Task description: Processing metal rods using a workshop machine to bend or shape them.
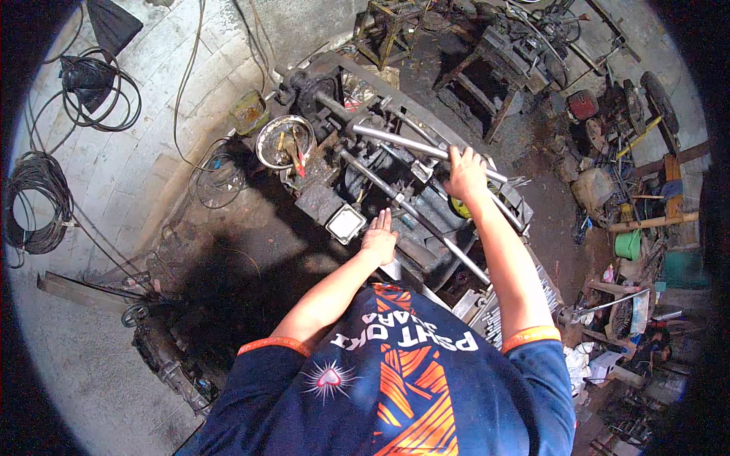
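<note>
A greasy metal machine with long steel bars, like a lathe, stands in front of me. My right hand (465, 173) is wrapped from above round a smooth silvery metal tube (403, 139), which lies slantwise over the machine. The tube's far-left end sticks out past the hand. My left hand (380, 239) rests near the machine's front edge, fingers stretched out, with nothing seen in it. Just left of it sits a square box with a pale face (346, 224). A long steel shaft (372, 178) runs between the two hands. Whatever lies under my left palm is hidden.
A round pan (262, 144) with a red-handled tool (299, 166) in it stands at the machine's left. Several metal rods (494, 327) lie near my right side. Coiled black cable (42, 201) hangs on the left wall. Clutter and a green pot (628, 244) line the right.
</note>
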`<state>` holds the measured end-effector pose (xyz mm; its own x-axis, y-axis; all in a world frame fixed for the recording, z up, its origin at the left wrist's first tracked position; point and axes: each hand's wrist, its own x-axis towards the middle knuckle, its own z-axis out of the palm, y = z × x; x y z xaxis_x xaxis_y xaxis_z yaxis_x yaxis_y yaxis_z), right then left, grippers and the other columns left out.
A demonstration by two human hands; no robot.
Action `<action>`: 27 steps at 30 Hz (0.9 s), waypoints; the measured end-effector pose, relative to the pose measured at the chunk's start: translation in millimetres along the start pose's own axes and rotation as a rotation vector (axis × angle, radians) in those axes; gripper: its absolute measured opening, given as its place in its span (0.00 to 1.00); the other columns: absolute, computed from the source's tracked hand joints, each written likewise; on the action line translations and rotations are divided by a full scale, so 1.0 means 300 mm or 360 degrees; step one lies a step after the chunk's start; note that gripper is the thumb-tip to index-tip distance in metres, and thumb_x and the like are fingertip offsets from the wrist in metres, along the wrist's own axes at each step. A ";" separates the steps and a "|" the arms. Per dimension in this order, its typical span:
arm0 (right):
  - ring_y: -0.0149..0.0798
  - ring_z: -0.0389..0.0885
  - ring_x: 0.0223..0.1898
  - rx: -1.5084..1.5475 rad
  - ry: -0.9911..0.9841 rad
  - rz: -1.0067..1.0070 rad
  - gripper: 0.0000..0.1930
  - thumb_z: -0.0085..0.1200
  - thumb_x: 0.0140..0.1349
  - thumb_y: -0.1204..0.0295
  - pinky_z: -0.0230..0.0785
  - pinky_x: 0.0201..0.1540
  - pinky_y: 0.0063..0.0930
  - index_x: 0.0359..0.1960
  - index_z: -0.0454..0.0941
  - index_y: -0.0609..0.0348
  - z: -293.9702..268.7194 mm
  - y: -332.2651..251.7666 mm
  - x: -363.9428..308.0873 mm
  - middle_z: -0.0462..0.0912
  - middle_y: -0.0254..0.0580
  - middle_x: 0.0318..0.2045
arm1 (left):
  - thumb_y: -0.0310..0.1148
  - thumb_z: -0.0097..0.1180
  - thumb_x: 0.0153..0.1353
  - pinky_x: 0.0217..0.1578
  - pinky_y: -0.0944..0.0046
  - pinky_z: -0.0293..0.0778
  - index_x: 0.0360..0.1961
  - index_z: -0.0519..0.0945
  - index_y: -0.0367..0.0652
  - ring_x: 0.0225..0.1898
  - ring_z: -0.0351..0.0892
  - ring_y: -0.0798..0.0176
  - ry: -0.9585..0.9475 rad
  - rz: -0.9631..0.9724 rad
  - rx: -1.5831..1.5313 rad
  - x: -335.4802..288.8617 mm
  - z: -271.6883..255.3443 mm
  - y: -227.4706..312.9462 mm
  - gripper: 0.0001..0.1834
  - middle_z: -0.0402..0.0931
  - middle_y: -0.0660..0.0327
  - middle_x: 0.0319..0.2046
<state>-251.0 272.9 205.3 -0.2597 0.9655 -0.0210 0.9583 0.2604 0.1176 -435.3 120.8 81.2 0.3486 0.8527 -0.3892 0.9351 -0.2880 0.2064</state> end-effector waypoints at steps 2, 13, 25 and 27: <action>0.52 0.71 0.49 0.0006 0.0005 -0.0004 0.37 0.61 0.43 0.69 0.66 0.49 0.46 0.59 0.62 0.49 0.004 0.001 -0.004 0.69 0.51 0.48 | 0.41 0.60 0.50 0.69 0.50 0.44 0.49 0.77 0.41 0.71 0.41 0.39 0.0016 -0.0006 0.0010 0.001 0.009 0.001 0.25 0.39 0.34 0.69; 0.52 0.71 0.49 0.0028 -0.0027 0.0018 0.40 0.63 0.42 0.69 0.66 0.51 0.48 0.62 0.61 0.48 -0.004 -0.006 -0.011 0.68 0.51 0.49 | 0.41 0.60 0.50 0.69 0.51 0.44 0.50 0.77 0.41 0.71 0.41 0.40 0.0060 -0.0009 -0.0001 0.009 0.034 -0.006 0.26 0.38 0.35 0.69; 0.54 0.70 0.49 0.0000 -0.0011 -0.0010 0.38 0.62 0.43 0.68 0.65 0.52 0.48 0.60 0.61 0.48 -0.007 -0.005 0.000 0.68 0.52 0.49 | 0.37 0.46 0.59 0.70 0.51 0.38 0.51 0.78 0.40 0.72 0.39 0.41 -0.0062 0.0008 -0.0018 -0.007 -0.004 -0.003 0.21 0.38 0.38 0.70; 0.54 0.70 0.50 0.0016 -0.0035 0.0003 0.38 0.62 0.42 0.68 0.65 0.52 0.48 0.60 0.61 0.48 -0.008 -0.005 -0.001 0.68 0.53 0.50 | 0.40 0.60 0.51 0.70 0.51 0.43 0.50 0.77 0.41 0.72 0.40 0.42 -0.0024 -0.0014 -0.0017 -0.001 0.008 -0.006 0.25 0.36 0.36 0.70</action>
<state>-252.6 272.1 207.6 -0.2554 0.9659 -0.0429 0.9600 0.2586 0.1074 -436.7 120.1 78.6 0.3411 0.8486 -0.4043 0.9375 -0.2757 0.2123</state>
